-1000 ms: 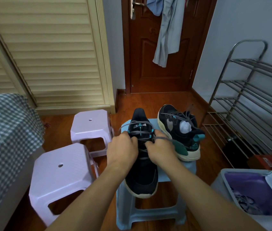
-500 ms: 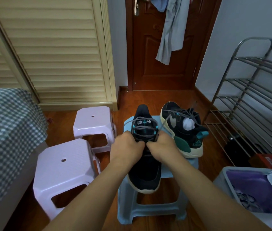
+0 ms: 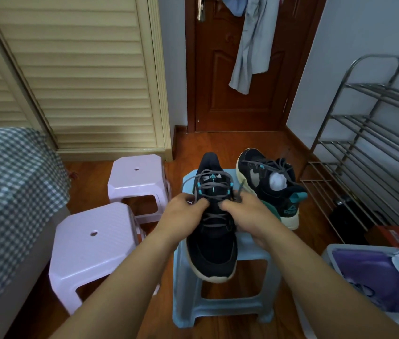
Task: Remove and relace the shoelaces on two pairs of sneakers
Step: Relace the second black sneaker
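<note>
Two black mesh sneakers (image 3: 211,243) sit on one pale-blue plastic stool (image 3: 249,248); left hand (image 3: 183,216) and right hand (image 3: 247,214) each pinch the nearer one's grey shoelace (image 3: 214,184), fingers curled tight.

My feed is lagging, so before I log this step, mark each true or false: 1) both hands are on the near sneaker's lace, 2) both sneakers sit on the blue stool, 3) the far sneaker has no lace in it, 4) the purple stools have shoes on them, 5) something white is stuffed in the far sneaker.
1) True: the left hand and right hand both pinch the grey lace of the near sneaker.
2) True: both rest on the blue stool.
3) False: the far sneaker carries a grey lace.
4) False: both purple stools are bare on top.
5) True.
</note>
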A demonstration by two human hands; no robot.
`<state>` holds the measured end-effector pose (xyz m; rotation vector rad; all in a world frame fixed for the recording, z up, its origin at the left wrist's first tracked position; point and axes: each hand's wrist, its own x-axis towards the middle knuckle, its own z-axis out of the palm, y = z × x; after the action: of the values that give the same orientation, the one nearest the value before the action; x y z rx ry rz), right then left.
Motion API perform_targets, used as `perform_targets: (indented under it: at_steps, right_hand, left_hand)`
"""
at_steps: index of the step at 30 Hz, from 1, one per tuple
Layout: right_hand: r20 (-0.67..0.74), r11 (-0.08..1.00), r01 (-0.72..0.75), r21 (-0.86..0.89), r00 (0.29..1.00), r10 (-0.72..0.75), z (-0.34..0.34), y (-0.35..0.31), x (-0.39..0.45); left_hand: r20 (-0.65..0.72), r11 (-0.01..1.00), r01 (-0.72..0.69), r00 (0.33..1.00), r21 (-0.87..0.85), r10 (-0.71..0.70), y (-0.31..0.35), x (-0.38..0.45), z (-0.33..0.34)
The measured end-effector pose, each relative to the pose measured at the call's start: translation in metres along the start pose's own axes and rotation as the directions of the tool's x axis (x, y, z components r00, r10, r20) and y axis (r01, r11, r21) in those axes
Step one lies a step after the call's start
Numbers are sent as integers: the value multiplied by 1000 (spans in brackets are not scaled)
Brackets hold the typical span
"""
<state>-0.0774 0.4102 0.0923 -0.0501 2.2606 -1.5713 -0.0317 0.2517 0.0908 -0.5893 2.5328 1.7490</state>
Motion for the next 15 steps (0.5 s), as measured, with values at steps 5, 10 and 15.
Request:
perform_targets:
  at_steps: [5,10,15]
  right_hand:
    - [-121,1000,-13,-4,993,13,12,-4,4]
    - [-276,992,-15,-126,961,-20,18,-11,8]
    - [-306,974,-3,-227,950,-68,23,-11,10]
  left_hand:
    - [-179,999,-7,984,50,16,-3,13,19]
    - [-290,983,-43,952,177,94,-5,14,24]
    - [-367,888,-43,901,457,233,0,6,23]
